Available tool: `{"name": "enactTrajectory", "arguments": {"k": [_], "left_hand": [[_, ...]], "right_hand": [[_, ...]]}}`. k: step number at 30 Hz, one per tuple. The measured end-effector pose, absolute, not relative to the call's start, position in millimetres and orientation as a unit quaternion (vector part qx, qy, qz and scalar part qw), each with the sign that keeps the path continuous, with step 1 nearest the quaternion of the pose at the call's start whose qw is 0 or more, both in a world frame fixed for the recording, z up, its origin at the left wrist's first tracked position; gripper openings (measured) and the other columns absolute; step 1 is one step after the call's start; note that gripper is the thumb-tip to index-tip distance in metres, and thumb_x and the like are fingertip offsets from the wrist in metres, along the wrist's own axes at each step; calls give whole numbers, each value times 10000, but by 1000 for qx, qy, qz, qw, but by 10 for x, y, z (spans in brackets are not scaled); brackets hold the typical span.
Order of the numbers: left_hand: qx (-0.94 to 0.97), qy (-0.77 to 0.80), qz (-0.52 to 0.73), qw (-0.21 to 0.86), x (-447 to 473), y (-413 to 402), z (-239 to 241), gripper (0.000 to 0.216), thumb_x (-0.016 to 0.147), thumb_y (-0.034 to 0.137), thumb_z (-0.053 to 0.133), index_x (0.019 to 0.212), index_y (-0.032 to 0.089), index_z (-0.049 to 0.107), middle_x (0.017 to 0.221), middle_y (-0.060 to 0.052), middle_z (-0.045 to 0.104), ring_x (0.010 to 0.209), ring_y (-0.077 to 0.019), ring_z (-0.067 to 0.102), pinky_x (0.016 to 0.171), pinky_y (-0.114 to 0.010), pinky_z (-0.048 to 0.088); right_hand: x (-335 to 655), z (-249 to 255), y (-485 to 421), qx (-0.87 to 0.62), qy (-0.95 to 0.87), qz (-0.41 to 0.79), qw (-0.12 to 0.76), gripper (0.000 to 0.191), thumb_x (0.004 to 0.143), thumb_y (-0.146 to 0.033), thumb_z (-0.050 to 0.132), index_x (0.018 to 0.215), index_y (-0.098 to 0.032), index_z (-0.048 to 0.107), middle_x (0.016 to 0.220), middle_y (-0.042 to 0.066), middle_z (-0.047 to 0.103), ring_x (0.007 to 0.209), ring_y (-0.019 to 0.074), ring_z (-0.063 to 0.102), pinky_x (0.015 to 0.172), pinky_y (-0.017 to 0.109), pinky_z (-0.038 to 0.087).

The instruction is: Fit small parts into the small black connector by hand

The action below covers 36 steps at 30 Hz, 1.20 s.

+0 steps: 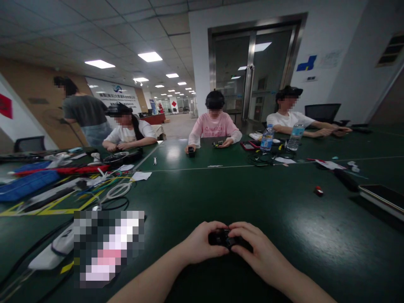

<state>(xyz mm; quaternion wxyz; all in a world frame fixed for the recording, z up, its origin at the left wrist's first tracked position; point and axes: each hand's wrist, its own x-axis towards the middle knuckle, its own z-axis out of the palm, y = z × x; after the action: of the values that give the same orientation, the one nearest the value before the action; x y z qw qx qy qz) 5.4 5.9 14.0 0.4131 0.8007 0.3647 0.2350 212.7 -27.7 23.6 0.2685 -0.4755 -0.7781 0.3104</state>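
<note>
Broadly, the dark green worktop [176, 193] seems laid out by use, clutter at the sides and handwork at the near middle. Across it sits a co-worker in a pink top [214, 126], far enough off to leave each their own working space. At the left lies a blue tray [28, 185], presumably for keeping small gear together. Nearer, a white power strip [52, 248] lies among cables, probably set aside so the leads stay away from the arms. Two water bottles stand on the far half, likely within the co-workers' reach.

The two hands meet in front of the body, forearms slanting inward from either side. The left hand [205, 240] is closed on one end of a small black piece [217, 237], fingers curled over the far side and thumb along the near one. The right hand [255, 246] pinches the other end, fingers bent, thumb toward the body. Holding both ends probably steadies so little a part; it lies between the hands, mostly covered, and whether it touches the worktop cannot be told. Smallest, a red item [318, 191] rests well apart, beyond the right hand.
</note>
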Motion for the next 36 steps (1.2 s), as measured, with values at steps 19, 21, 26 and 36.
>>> {"name": "enactTrajectory", "arguments": {"k": [19, 21, 26, 36], "left_hand": [[786, 395, 220, 423, 40, 63, 112, 464, 712, 258, 698, 1152, 199, 561, 1054, -42, 617, 952, -217, 568, 853, -331, 452], [776, 383, 227, 448, 31, 66, 119, 460, 735, 267, 678, 1167, 187, 544, 1068, -52, 612, 948, -216, 574, 842, -329, 462], [774, 360, 244, 461, 15, 74, 92, 457, 738, 335, 686, 1151, 189, 559, 1088, -61, 613, 995, -242, 567, 878, -359, 447], [782, 396, 233, 421, 38, 44, 78, 469, 735, 269, 673, 1180, 216, 535, 1099, -63, 606, 1017, -244, 558, 907, -371, 433]], "right_hand": [[2164, 194, -274, -491, -780, 304, 241, 369, 749, -205, 647, 1104, -298, 606, 1245, 26, 577, 1160, 254, 502, 1001, 429, 371], [2179, 198, -272, -487, -763, 331, 267, 439, 742, -192, 646, 1159, -305, 573, 1262, 23, 563, 1171, 237, 500, 1018, 413, 367], [2181, 233, -258, -482, -727, 385, 302, 403, 756, -197, 619, 1152, -260, 577, 1161, 39, 633, 1102, 220, 562, 987, 382, 413], [2206, 223, -238, -461, -735, 371, 333, 277, 765, -180, 619, 1029, -260, 632, 1072, 26, 655, 1044, 217, 582, 949, 374, 429]]}}
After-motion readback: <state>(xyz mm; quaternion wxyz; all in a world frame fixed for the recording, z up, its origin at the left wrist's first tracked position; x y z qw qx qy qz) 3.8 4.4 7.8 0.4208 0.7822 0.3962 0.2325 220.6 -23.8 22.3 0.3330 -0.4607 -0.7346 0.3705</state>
